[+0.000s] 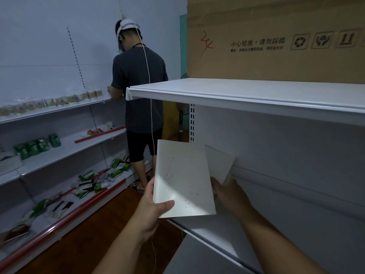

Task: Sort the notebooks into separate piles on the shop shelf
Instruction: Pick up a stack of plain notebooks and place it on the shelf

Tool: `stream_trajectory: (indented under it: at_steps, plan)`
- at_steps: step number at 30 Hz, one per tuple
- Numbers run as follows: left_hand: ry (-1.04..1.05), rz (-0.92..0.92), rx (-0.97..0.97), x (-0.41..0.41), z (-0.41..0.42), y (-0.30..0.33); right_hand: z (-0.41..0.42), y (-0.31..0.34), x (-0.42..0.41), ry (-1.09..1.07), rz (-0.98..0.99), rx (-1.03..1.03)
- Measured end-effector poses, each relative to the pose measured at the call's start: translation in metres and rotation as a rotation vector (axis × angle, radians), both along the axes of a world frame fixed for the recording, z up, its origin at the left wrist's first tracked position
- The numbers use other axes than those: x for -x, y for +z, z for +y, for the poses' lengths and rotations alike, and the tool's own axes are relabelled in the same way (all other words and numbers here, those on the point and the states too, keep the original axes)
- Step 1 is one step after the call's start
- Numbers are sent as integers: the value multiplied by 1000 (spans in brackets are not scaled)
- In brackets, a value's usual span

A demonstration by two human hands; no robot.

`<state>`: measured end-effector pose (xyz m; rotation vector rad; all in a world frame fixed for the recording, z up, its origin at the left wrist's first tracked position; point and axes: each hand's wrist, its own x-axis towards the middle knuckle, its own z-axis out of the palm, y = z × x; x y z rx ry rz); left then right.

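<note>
My left hand [153, 206] grips the lower left corner of a white notebook [183, 178], thumb on its cover, holding it upright in front of the white shop shelf [207, 232]. My right hand [227, 191] holds a second, smaller white notebook [220, 163] by its lower edge, just to the right and partly behind the first. Its fingers are mostly hidden behind the books. Both notebooks hang above the lower shelf board, below the upper shelf board [246, 95].
A large cardboard box [276, 38] stands on the upper shelf. A person in a dark shirt [139, 86] stands at the left wall shelving [59, 147], which carries green cans and packets. The wooden floor [94, 230] lies between the shelves.
</note>
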<state>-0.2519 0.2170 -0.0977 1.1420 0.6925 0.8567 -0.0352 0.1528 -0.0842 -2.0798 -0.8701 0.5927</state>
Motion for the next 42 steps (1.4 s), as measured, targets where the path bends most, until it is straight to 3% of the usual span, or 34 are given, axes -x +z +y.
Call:
stream_trajectory:
  at_steps: [5,8,10,14,20,26,32,34,38,40,42]
  plan:
    - [-2,-18,4,1,3,-2,0,6,-10,86,106,41]
    - [13,-17,0,5,6,-3,-8,13,-18,63,56,18]
    - [22,-6,-4,7,8,-2,-15,18,-22,32,48,-83]
    - [48,10,-20,9,10,1,-42,28,-44,-33,262,-402]
    - [85,3,-12,3,3,3,-68,42,-51,62,446,-456]
    - [22,-35,11,-16,-15,13,-56,36,-4,239,308,-382]
    - [-94,-17,13,-42,-27,19,-72,28,-8,180,-85,-236]
    - [-130,7,-9,-57,-35,18,-85,31,-25,45,57,-285]
    - [-241,-13,-7,-104,-64,17,-118,38,-59,-32,672,-453]
    - [-304,-40,32,-132,-82,13,-138,34,-73,-91,701,-550]
    - [-358,-19,117,-158,-97,5,-160,27,-84,-156,591,-562]
